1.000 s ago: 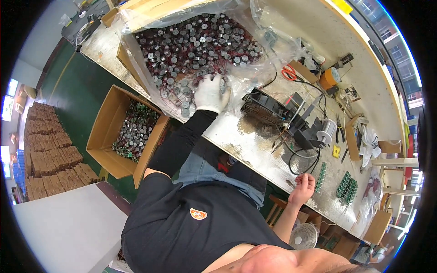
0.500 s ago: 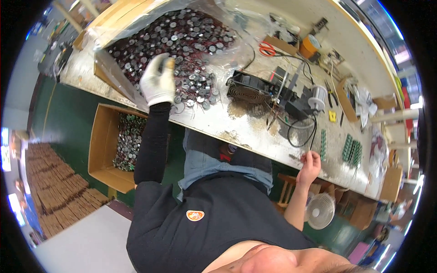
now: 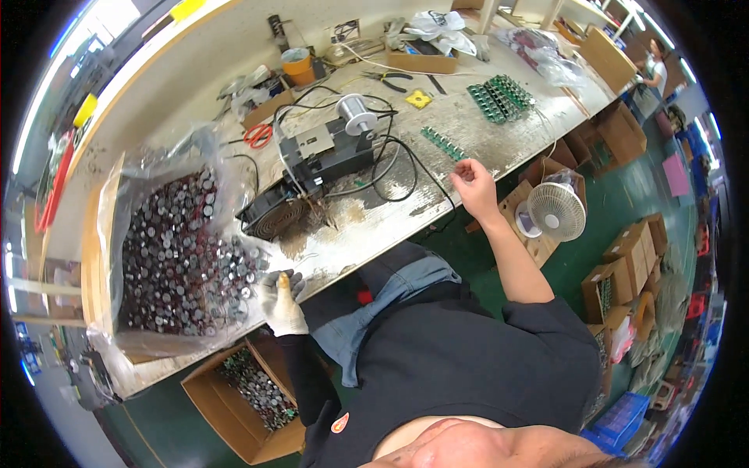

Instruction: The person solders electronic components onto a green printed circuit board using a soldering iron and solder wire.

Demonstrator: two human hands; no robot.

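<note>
My left hand (image 3: 281, 303), in a white glove with dark fingertips, rests at the near edge of the workbench (image 3: 390, 226). It touches the fringe of a heap of small grey and dark cylindrical parts (image 3: 175, 257) spilling from a plastic-lined carton. Whether the glove holds any parts is hidden. My right hand (image 3: 472, 183) is bare and loosely curled at the bench edge, just beside a strip of green circuit boards (image 3: 442, 143). Nothing shows in its fingers.
A black fan unit (image 3: 269, 217), a grey machine with a wire spool (image 3: 335, 140), cables, red scissors (image 3: 257, 135) and more green boards (image 3: 499, 97) crowd the bench. An open carton of parts (image 3: 250, 390) and a small white fan (image 3: 555, 210) stand below. Another person (image 3: 651, 66) works far right.
My left hand has drawn back from over the heap of parts to the bench's near edge. My right hand stays by the green boards. The view has swung round.
</note>
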